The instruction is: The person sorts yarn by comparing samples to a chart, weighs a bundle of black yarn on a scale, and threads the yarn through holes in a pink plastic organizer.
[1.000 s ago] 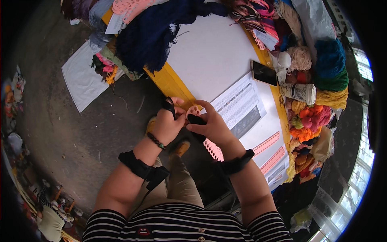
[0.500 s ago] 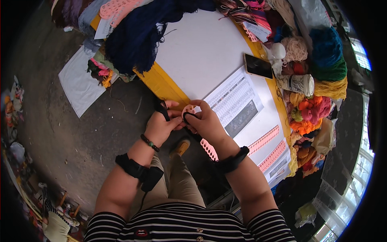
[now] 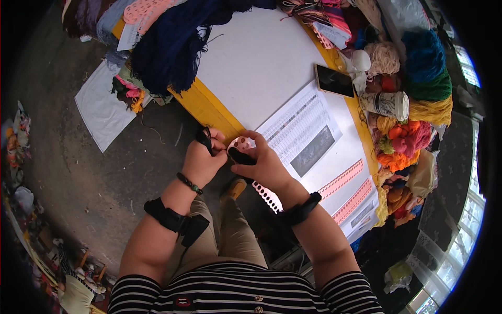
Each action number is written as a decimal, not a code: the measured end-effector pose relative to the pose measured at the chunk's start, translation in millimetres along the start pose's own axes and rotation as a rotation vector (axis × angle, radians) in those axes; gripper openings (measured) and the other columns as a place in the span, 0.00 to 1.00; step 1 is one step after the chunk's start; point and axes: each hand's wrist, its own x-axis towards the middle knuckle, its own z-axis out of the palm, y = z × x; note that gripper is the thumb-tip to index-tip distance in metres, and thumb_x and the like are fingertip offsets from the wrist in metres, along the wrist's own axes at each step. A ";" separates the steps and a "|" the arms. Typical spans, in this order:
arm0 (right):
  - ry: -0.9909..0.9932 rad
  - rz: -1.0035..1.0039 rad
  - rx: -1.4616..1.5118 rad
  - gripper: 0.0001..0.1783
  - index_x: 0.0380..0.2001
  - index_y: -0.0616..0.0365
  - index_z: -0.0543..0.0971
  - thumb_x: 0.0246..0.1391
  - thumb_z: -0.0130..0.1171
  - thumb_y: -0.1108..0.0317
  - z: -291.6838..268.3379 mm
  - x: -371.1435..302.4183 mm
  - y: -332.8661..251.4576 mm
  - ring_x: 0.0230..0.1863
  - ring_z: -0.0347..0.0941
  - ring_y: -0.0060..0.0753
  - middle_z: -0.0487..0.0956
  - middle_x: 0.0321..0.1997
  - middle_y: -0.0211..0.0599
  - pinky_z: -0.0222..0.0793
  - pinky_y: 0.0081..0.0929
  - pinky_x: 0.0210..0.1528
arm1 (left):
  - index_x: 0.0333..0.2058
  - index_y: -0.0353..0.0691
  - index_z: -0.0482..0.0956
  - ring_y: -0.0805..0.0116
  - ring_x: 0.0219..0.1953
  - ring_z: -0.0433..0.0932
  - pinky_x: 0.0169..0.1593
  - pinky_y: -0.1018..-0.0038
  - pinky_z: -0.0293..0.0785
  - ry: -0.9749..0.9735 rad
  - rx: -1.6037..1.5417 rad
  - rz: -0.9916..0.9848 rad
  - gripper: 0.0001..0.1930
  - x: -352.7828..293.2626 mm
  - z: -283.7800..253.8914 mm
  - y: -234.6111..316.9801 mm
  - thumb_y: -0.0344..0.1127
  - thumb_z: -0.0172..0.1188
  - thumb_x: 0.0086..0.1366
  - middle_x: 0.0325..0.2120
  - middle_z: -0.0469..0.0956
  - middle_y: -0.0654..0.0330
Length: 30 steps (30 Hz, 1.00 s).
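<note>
A pink strip with rows of holes [image 3: 265,195] runs beneath my right hand, its upper end [image 3: 241,142] showing at the fingers. My right hand [image 3: 263,162] is closed on that end, thumb on the near side and index finger curled over the top. Right beside it, my left hand [image 3: 205,155] has its fingertips pinched together close to the strip's edge. Whatever lies in that pinch is too small to make out. Black bands wrap both hands, and both wrists carry black straps.
Before me stands a white table with yellow edges [image 3: 209,102], holding printed sheets [image 3: 298,131], two pink strips [image 3: 342,177] and a phone [image 3: 334,81]. Navy yarn [image 3: 167,47] hangs over its left side. Coloured skeins [image 3: 402,141] and a patterned cup [image 3: 386,105] line the right.
My left fingers have drawn back slightly from the strip into a tighter pinch. The right hand has turned and moved a little left, and more of the hanging strip shows.
</note>
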 end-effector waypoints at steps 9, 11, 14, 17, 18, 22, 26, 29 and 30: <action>0.131 -0.023 -0.242 0.42 0.62 0.58 0.60 0.45 0.70 0.70 5.0 -5.2 -3.4 0.40 0.80 0.46 0.83 0.36 0.48 0.73 0.34 0.43 | 0.39 0.35 0.73 0.79 0.26 0.74 0.33 0.79 0.73 0.141 0.129 0.069 0.14 -4.7 -14.2 -8.7 0.20 0.61 0.53 0.27 0.80 0.62; 0.126 -0.005 -0.269 0.41 0.61 0.57 0.61 0.46 0.69 0.68 4.0 -5.1 -3.6 0.42 0.80 0.56 0.82 0.37 0.53 0.74 0.39 0.44 | 0.40 0.35 0.73 0.78 0.27 0.76 0.34 0.79 0.73 0.132 0.080 0.060 0.14 -4.6 -14.6 -9.1 0.20 0.60 0.54 0.29 0.80 0.61; 0.176 -0.168 -0.328 0.38 0.60 0.59 0.63 0.50 0.69 0.62 5.3 -5.4 -10.4 0.36 0.81 0.47 0.82 0.33 0.48 0.74 0.35 0.39 | 0.43 0.36 0.72 0.76 0.30 0.78 0.36 0.79 0.75 0.104 -0.106 0.005 0.14 -6.0 -12.9 0.0 0.20 0.59 0.57 0.32 0.80 0.60; 0.064 0.092 0.047 0.31 0.57 0.62 0.69 0.56 0.65 0.56 -9.1 -8.4 -22.0 0.31 0.79 0.32 0.81 0.31 0.42 0.73 0.29 0.35 | 0.45 0.37 0.71 0.76 0.33 0.78 0.38 0.79 0.76 0.043 -0.290 -0.086 0.13 -12.3 -6.9 25.3 0.20 0.55 0.61 0.34 0.80 0.60; 0.068 0.157 0.224 0.28 0.54 0.63 0.73 0.58 0.64 0.54 -14.7 -5.7 -13.0 0.31 0.77 0.27 0.80 0.30 0.40 0.72 0.26 0.35 | 0.46 0.38 0.70 0.76 0.34 0.78 0.39 0.78 0.76 0.003 -0.338 -0.132 0.13 -15.1 -2.8 35.3 0.20 0.52 0.64 0.35 0.79 0.61; 0.063 0.160 0.037 0.23 0.46 0.64 0.80 0.62 0.60 0.52 -23.5 -18.5 -30.9 0.30 0.76 0.23 0.81 0.30 0.36 0.72 0.24 0.33 | 0.48 0.37 0.72 0.77 0.37 0.78 0.39 0.80 0.76 -0.075 -0.422 -0.078 0.12 -31.1 10.2 73.0 0.22 0.53 0.65 0.38 0.79 0.61; 0.090 -0.087 -0.044 0.18 0.45 0.62 0.79 0.64 0.59 0.57 -33.2 -48.2 -52.5 0.32 0.75 0.18 0.80 0.34 0.31 0.72 0.20 0.36 | 0.46 0.36 0.75 0.79 0.33 0.76 0.36 0.82 0.72 -0.046 -0.440 0.043 0.12 -50.8 16.9 101.1 0.20 0.54 0.64 0.36 0.79 0.63; -0.021 -0.080 0.475 0.12 0.43 0.62 0.77 0.66 0.57 0.64 -33.9 -81.2 -65.9 0.34 0.73 0.13 0.79 0.36 0.26 0.71 0.16 0.37 | 0.41 0.35 0.79 0.78 0.31 0.76 0.35 0.82 0.72 -0.105 -0.230 0.129 0.10 -67.9 17.7 134.4 0.20 0.54 0.63 0.33 0.79 0.62; 0.023 -0.124 0.436 0.11 0.43 0.62 0.77 0.66 0.57 0.64 -32.4 -94.5 -74.0 0.33 0.72 0.13 0.79 0.35 0.26 0.70 0.16 0.36 | 0.37 0.33 0.82 0.77 0.30 0.76 0.35 0.81 0.71 -0.071 -0.128 0.165 0.10 -76.9 21.4 150.2 0.18 0.53 0.62 0.31 0.79 0.61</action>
